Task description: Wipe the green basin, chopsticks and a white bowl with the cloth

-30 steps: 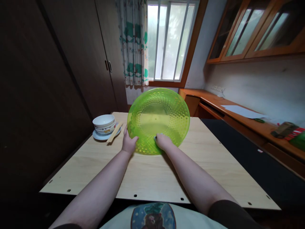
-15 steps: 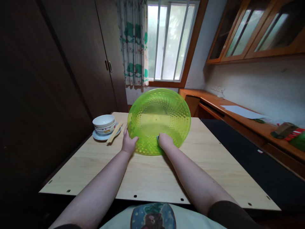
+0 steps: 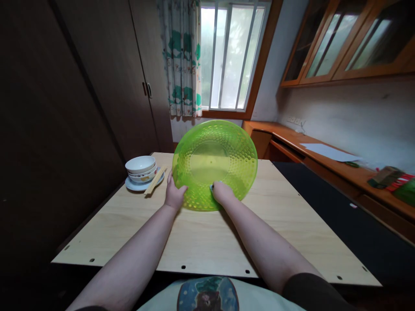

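Note:
A round, translucent lime-green plastic dish [image 3: 214, 164] with a dimpled surface stands tilted up on the pale wooden tabletop [image 3: 129, 233]. My left hand [image 3: 175, 194] grips its lower left rim. My right hand [image 3: 222, 192] lies on the lower front of the dish, with a small blue object [image 3: 211, 187] showing at the fingertips. That object is mostly hidden, and its kind is too small to tell.
Left of the dish, stacked white bowls [image 3: 140, 164] sit on a pale blue saucer [image 3: 136, 185] with wooden chopsticks [image 3: 154, 181] across it. A black surface [image 3: 324, 207] adjoins the table's right side. Beyond it runs a wooden desk [image 3: 292, 140] with papers.
My right hand slid slightly right, then back left across the dish. The dish has shifted a little left.

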Tool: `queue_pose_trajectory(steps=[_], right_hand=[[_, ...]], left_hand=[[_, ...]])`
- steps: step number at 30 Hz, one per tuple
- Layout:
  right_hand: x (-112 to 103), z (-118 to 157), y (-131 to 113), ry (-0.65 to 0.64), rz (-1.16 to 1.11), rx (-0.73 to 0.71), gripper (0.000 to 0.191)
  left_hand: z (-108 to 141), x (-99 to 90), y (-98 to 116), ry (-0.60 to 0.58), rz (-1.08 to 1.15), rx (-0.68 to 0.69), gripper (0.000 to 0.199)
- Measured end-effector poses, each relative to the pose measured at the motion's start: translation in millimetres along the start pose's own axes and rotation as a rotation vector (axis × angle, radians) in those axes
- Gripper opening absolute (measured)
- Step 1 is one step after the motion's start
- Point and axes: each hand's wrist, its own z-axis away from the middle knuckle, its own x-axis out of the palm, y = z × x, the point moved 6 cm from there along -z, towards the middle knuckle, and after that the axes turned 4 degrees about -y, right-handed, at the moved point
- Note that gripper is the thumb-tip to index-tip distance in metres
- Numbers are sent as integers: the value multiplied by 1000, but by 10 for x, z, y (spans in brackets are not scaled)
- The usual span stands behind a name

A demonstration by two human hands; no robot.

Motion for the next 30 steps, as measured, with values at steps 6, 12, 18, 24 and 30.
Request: queue_pose_trajectory(steps=[6,12,18,24,30], right_hand=[[-48,3,113,-5,-14,101,33],[2,33,-121,-15,12,-144,32],[-25,14,-12,-16,-18,-13,32],[-54,-4,108,-9,-33,97,34],[-26,-33,102,1,-23,64,33]], left_hand=[[2,6,6,-9,-17,5,80],[-11,-7,-10,11,-11,17,79],[-10,-7,10,9,-4,15,81],[-7,16,6,-12,-8,7,79],[-9,42,67,-111,132,82,77]])
